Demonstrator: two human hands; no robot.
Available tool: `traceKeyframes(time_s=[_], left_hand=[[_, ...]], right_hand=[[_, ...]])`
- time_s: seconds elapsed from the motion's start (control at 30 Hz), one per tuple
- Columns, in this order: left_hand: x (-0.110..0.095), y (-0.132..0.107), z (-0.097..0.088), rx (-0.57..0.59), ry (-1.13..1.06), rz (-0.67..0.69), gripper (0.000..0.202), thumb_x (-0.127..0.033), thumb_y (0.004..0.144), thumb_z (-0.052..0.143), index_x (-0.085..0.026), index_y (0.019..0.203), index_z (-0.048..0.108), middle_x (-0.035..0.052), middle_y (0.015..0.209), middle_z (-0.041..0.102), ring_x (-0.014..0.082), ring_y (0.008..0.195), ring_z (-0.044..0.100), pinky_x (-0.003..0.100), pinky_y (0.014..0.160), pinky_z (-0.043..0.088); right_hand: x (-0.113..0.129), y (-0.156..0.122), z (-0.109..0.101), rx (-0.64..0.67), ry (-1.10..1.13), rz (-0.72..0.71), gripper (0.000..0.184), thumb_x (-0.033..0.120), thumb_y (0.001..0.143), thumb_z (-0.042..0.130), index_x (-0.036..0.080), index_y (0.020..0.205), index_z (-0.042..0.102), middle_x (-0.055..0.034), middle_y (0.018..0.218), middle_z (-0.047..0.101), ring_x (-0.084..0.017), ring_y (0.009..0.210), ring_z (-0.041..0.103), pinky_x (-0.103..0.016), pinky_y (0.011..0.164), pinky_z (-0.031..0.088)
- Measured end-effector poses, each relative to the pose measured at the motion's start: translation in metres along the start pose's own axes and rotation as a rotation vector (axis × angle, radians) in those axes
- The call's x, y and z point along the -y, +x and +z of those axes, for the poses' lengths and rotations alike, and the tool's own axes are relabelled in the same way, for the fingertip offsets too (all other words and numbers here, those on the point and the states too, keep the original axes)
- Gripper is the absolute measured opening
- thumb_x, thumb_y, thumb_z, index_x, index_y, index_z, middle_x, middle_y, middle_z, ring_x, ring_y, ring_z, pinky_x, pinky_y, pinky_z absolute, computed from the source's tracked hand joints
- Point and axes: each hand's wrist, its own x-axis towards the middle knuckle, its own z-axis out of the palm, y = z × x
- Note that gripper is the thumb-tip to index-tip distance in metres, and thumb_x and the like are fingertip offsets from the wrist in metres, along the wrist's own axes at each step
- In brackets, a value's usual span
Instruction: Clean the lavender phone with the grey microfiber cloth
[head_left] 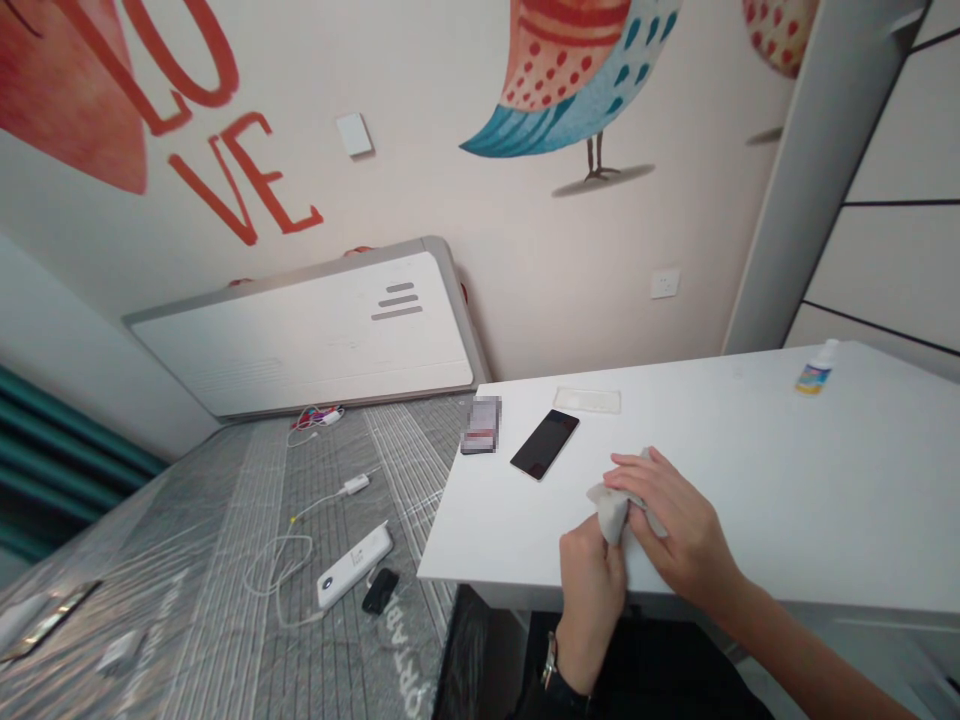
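A crumpled light grey cloth (pixel 613 512) is bunched between my two hands above the front part of the white table (pixel 757 490). My left hand (pixel 589 575) is closed in a fist on the lower end of the cloth. My right hand (pixel 679 525) presses over the cloth's upper part, with its fingers bent across it and its thumb towards my left hand. Whether the cloth wraps anything is hidden. Just beyond my hands lies a dark-screened smartphone (pixel 545 445), flat on the table. A clear flat strip (pixel 587 401) lies behind the phone.
At the table's left edge sits a blurred-out flat item (pixel 481 425). A small white bottle (pixel 817 367) with a coloured label stands at the far right. On the bed (pixel 232 500) to the left lie a white power bank (pixel 355 566), a black object (pixel 380 591) and a cable (pixel 281 560).
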Motion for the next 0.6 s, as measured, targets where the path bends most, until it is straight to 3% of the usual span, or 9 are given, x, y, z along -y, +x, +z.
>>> traceKeyframes(time_s=[0.1,0.27,0.37,0.47,0.6], left_hand=[[0.0009,-0.0009,0.0007,0.009,0.001,-0.017,0.025,-0.016,0.094,0.046,-0.019,0.076,0.063,0.0016,0.068,0.067,0.0136,0.06,0.056,0.025,0.058,0.031],[0.0006,0.0003,0.0004,0.024,-0.01,-0.058,0.025,-0.015,0.093,0.046,-0.018,0.074,0.063,0.0007,0.066,0.065,0.0124,0.06,0.053,0.024,0.058,0.029],[0.0008,0.001,0.0002,0.036,-0.009,-0.084,0.026,-0.016,0.093,0.047,-0.018,0.072,0.062,0.0002,0.063,0.063,0.0118,0.059,0.051,0.024,0.058,0.028],[0.002,0.0012,0.0001,0.036,-0.009,-0.108,0.03,-0.02,0.095,0.047,-0.018,0.069,0.061,0.0012,0.062,0.063,0.0124,0.057,0.051,0.024,0.058,0.03],[0.0022,0.0031,-0.0015,0.041,-0.041,-0.133,0.027,-0.023,0.098,0.047,-0.019,0.085,0.07,0.0043,0.075,0.072,0.0157,0.066,0.063,0.024,0.065,0.042]], right_hand=[[-0.0016,-0.0024,0.0015,-0.017,-0.01,-0.03,0.036,0.011,0.098,0.046,0.019,0.131,0.058,-0.0091,0.124,0.072,-0.024,0.124,0.065,-0.049,0.117,0.044],[-0.0083,-0.0008,0.0013,-0.022,-0.021,0.163,0.028,0.031,0.101,0.052,0.019,0.125,0.058,-0.0116,0.121,0.069,-0.029,0.119,0.064,-0.056,0.112,0.044],[-0.0069,0.0019,0.0001,0.006,0.011,0.063,0.023,0.022,0.102,0.046,0.02,0.121,0.059,-0.0083,0.117,0.071,-0.024,0.117,0.064,-0.051,0.115,0.042],[-0.004,0.0045,-0.0003,0.057,0.036,-0.032,0.031,0.012,0.101,0.043,0.021,0.126,0.058,-0.0055,0.118,0.071,-0.019,0.114,0.064,-0.045,0.117,0.04],[-0.0057,0.0059,0.0017,0.079,0.008,0.066,0.032,0.025,0.101,0.053,0.021,0.133,0.054,-0.0093,0.126,0.068,-0.025,0.119,0.061,-0.048,0.114,0.042]])
